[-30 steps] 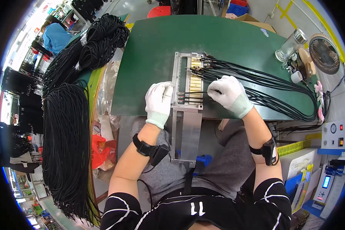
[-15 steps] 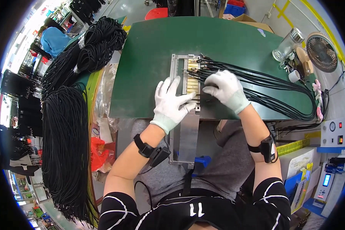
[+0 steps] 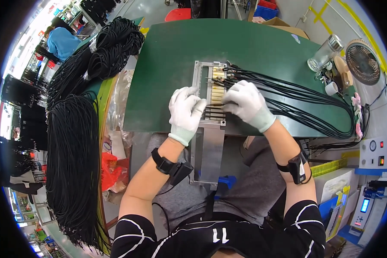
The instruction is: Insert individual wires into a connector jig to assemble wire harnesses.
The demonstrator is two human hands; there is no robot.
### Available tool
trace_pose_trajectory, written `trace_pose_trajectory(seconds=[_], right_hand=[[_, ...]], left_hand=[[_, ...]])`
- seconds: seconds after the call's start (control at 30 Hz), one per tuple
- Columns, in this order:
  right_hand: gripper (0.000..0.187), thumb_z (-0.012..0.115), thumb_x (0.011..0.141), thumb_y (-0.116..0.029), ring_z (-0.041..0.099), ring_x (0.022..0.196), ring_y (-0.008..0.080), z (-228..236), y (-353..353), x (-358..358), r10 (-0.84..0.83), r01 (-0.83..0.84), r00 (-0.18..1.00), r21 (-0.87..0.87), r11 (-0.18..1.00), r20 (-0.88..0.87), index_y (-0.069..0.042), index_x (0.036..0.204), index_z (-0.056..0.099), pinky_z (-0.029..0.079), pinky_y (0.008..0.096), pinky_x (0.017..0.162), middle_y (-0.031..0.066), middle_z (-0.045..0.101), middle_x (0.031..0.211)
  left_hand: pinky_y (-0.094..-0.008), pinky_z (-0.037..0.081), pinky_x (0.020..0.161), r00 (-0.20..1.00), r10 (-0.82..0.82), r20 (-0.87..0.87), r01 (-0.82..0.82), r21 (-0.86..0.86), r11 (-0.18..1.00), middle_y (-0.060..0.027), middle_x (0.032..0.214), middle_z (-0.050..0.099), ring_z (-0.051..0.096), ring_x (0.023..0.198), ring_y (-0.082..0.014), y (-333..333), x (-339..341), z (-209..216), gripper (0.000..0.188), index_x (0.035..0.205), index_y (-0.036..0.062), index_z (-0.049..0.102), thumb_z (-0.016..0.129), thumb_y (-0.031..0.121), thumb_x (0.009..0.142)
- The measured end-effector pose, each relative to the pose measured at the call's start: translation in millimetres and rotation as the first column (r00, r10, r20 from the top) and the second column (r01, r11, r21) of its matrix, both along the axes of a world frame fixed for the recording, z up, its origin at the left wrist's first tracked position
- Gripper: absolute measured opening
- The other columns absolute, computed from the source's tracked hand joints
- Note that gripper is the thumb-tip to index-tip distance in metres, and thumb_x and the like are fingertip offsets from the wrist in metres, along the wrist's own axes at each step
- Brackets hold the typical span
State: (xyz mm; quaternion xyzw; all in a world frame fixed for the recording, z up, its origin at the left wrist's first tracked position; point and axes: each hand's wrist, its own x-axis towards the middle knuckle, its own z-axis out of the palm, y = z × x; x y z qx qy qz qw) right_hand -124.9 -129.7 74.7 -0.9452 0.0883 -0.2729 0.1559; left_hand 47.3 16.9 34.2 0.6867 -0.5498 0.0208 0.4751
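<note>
A metal fixture (image 3: 197, 77) with a row of cream-yellow slots (image 3: 216, 94) lies at the table's front edge, its lower part jutting past it. Black cables (image 3: 284, 84) reach its upper slots from the right. My left hand (image 3: 185, 112), in a white glove, is at the fixture's left side with fingers curled and thumb against forefinger; what they pinch, if anything, is hidden. My right hand (image 3: 247, 105), gloved too, is closed at the right edge, apparently on a black cable whose thin dark end crosses the slots between my hands. Dark strips also fill the lower slots.
Cables loop over the green table (image 3: 176, 47) to the right. Behind them stand a glass bottle (image 3: 325, 53), a white roll (image 3: 331, 88) and a small fan (image 3: 362, 62). Big bundles of black cable (image 3: 73, 167) hang at left. A control box (image 3: 376, 150) is at far right.
My left hand has drawn back slightly left, its spread fingers curling in. My right hand has moved left and down to the fixture's edge. More dark strips show in the lower slots.
</note>
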Motion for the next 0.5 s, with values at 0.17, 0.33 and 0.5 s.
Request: trace_pose_trajectory(seconds=[0.17,0.33,0.5], right_hand=[[0.013,0.078,0.079,-0.017,0.061,0.088,0.0278,-9.2,16.9,10.8,0.067,-0.07,0.997,0.096,0.993,0.03,-0.011,0.086,0.07,0.047,0.0396,0.08,0.006,0.066,0.085],[0.013,0.078,0.079,-0.016,0.061,0.084,0.027,-18.1,-8.6,-4.3,-0.042,0.074,0.993,0.322,0.944,-0.107,-0.01,0.087,0.07,0.047,0.0398,0.08,0.0057,0.065,0.082],[0.011,0.077,0.079,-0.014,0.06,0.084,0.0264,-7.3,-2.2,-2.7,0.002,0.003,1.0,0.205,0.979,-0.025,-0.01,0.085,0.069,0.047,0.0388,0.08,0.0045,0.066,0.082]], left_hand=[[-0.0409,0.047,0.096,0.994,-0.064,0.089,0.075,-0.122,0.99,-0.0128,0.116,0.069,0.059,0.112,-0.0307,0.5,5.6,1.1,0.019,0.079,0.0024,0.066,0.075,0.018,0.086],[-0.0403,0.047,0.098,0.996,0.032,-0.086,-0.036,-0.039,0.999,-0.0126,0.117,0.069,0.059,0.114,-0.0303,2.0,14.5,-10.7,0.018,0.08,0.0026,0.066,0.075,0.018,0.086],[-0.041,0.046,0.101,0.923,0.06,-0.379,-0.056,0.021,0.998,-0.0126,0.12,0.069,0.058,0.117,-0.0299,3.9,13.8,-10.3,0.015,0.082,0.0038,0.069,0.076,0.017,0.085]])
